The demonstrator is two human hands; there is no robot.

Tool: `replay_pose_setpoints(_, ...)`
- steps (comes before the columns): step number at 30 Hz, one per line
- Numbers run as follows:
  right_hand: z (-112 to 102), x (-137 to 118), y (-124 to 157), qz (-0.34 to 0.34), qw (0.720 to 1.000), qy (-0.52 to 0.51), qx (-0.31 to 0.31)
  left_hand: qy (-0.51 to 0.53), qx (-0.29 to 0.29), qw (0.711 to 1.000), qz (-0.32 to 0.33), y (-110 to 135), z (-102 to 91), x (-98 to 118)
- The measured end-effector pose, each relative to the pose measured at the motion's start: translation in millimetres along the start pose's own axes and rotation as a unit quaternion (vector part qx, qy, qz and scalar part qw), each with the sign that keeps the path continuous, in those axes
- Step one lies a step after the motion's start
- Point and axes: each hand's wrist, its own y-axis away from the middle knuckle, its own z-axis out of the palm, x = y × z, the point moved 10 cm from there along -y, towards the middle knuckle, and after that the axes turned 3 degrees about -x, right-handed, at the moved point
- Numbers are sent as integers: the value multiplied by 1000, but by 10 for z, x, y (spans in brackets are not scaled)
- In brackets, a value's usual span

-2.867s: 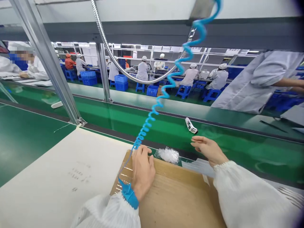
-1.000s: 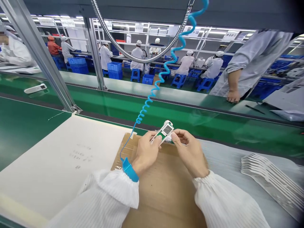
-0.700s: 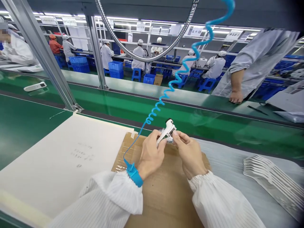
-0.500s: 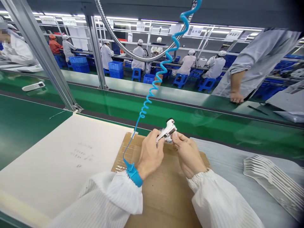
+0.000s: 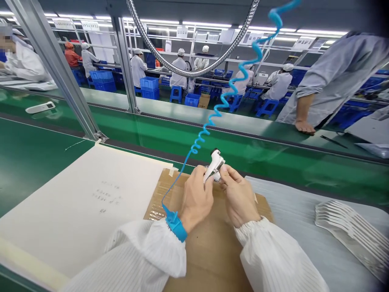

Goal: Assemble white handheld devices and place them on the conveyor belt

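Note:
A white handheld device [image 5: 214,165] with a black tip is tilted up between my hands, above the cardboard. Its side facing my right hand is open, with inner parts showing. My left hand [image 5: 198,194] is closed around its lower end and wears a blue wrist strap [image 5: 175,225] with a coiled blue cord [image 5: 219,108]. The fingers of my right hand [image 5: 241,198] are pinched at the device's right side. Any small part between those fingertips is hidden. Brown cardboard [image 5: 217,255] lies under both hands.
Stacked white plastic shells [image 5: 349,231] lie on a pale foam sheet [image 5: 288,215] at right. A white board [image 5: 73,202] with handwriting is at left. Beyond runs a green conveyor belt [image 5: 158,134] carrying another white device [image 5: 40,107]. A co-worker's hand [image 5: 304,127] rests on the far ledge.
The view has shifted slightly, and the coiled cord's upper end has swung right. Both hands keep hold of the device, which has turned a little more upright.

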Motion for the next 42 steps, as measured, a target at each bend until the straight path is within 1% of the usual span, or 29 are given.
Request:
replay_pose_setpoints(3,-30,32,39,8,1000,6,23,-65,-9,998,24,31,43,68)
replay_pose_setpoints(5,-6,53,37,24,1000,-5,12,-92,-14,995,28,38,54,86)
replay_pose_setpoints(6,34,57,27,32,999,-12,-10,-100,-13,995,30,40,52,98)
replay_pose_setpoints(10,267,9,31,56,989,-8,-137,-115,-13,993,26,42,55,113)
replay_pose_setpoints(11,304,-27,48,51,986,4,-158,-121,-15,992,18,36,55,92)
replay_pose_setpoints(13,335,-119,79,25,983,30,-179,-137,-4,990,-15,4,7,-1)
replay_pose_setpoints(15,324,-203,74,-12,980,65,-187,-146,34,986,-69,-44,-131,-153)
replay_pose_setpoints(16,284,-245,37,-41,977,107,-178,-140,59,984,-96,-66,-220,-236)
replay_pose_setpoints(17,223,-281,-23,-74,970,165,-160,-127,83,981,-120,-84,-307,-316)
replay_pose_setpoints(18,150,-307,-102,-107,957,233,-135,-108,103,979,-140,-99,-383,-385)
replay_pose_setpoints(20,2,-311,-289,-156,918,355,-87,-71,131,975,-164,-118,-487,-481)
replay_pose_setpoints(21,-63,-285,-383,-168,900,395,-72,-59,139,974,-169,-123,-517,-504)
replay_pose_setpoints(23,-176,-218,-523,-173,883,432,-60,-48,149,974,-165,-124,-543,-502)
replay_pose_setpoints(25,-285,-221,-555,-179,871,454,-57,-42,148,976,-154,-120,-533,-473)
replay_pose_setpoints(27,-407,-317,-487,-193,858,471,-70,-25,142,978,-150,-114,-507,-461)
replay_pose_setpoints(29,-607,-495,-376,-212,836,499,-86,-10,147,977,-154,-105,-506,-474)
replay_pose_setpoints(30,-768,-612,-327,-220,823,518,-79,-3,156,975,-159,-99,-517,-489)
replay_pose_setpoints(31,-977,-739,-291,-224,810,539,-59,2,166,972,-164,-93,-529,-508)
replay_pose_setpoints(32,-1227,-865,-269,-219,798,561,-26,9,173,970,-171,-90,-534,-532)
replay_pose_setpoints(34,-1751,-1063,-255,-186,780,596,36,26,174,967,-185,-88,-512,-583)
replay_pose_setpoints(35,-1971,-1117,-258,-165,775,607,52,35,169,967,-188,-90,-490,-600)
replay_pose_setpoints(36,-2138,-1135,-269,-144,774,615,54,40,164,968,-188,-93,-469,-606)
replay_pose_setpoints(37,-2241,-1125,-283,-126,775,618,46,44,158,969,-184,-95,-450,-602)
replay_pose_setpoints(38,-2274,-1089,-298,-112,781,614,28,47,155,971,-179,-97,-436,-592)
replay_pose_setpoints(39,-2243,-1035,-311,-101,791,604,7,47,151,972,-174,-97,-426,-582)
replay_pose_setpoints(40,-2151,-970,-321,-92,805,587,-17,46,149,973,-171,-97,-419,-575)
replay_pose_setpoints(41,-2003,-904,-326,-87,821,563,-42,46,148,973,-169,-95,-414,-573)
replay_pose_setpoints(42,-1807,-847,-327,-89,838,534,-67,46,146,974,-169,-95,-411,-575)
